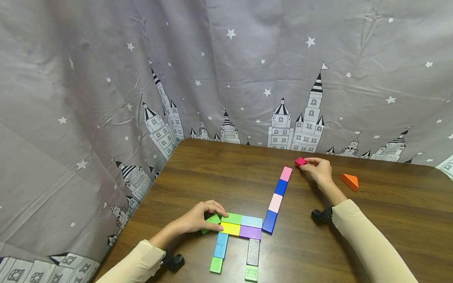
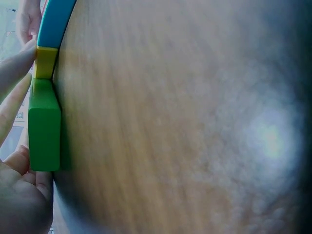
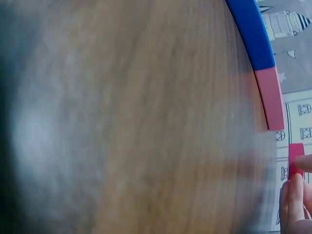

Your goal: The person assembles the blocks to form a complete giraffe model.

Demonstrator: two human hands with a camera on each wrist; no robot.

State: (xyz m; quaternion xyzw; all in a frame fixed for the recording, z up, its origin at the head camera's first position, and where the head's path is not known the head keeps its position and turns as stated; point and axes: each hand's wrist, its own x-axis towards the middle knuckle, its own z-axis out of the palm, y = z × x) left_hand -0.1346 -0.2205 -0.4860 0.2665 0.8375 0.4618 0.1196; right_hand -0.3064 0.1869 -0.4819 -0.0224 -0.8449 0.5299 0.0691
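My right hand [image 1: 319,171] pinches a small red block [image 1: 300,161] between thumb and fingertips, just past the far end of a slanting row. That row runs from a pink block [image 1: 286,173] through a blue and a pale pink one to a blue block [image 1: 270,221] at the near end. My left hand [image 1: 199,217] rests at the left end of a two-row group, its thumb at the yellow block [image 1: 231,228] and a fingertip at the light green block [image 1: 231,218]. Beneath that hand lies a green block [image 2: 45,126], partly hidden by it in the head view.
A light blue block [image 1: 251,221] and a purple block [image 1: 250,232] complete the group. Two short legs, with a blue block [image 1: 221,245] and a dark grey block [image 1: 253,252], extend toward me. An orange triangular block [image 1: 349,182] lies right of my right hand. A patterned curtain [image 1: 247,78] hangs behind the table.
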